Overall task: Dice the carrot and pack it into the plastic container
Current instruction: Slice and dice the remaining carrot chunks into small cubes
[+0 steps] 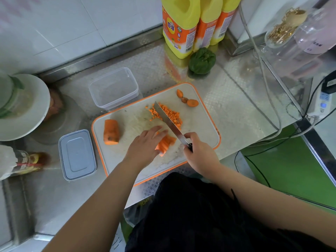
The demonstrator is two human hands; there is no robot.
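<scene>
The left hand [145, 144] pressed flat on carrot sticks [166, 143]; the right hand [197, 151] gripped the knife [170, 124] mid-board [203, 124], container [114, 88] touching the board's far edge.

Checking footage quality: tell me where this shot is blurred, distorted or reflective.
Head view: centre sharp, with knife and diced carrot crisp; wide-angle bending curves the edges; plate at left is blurred; yellow bottles mirror in the steel counter.
</scene>
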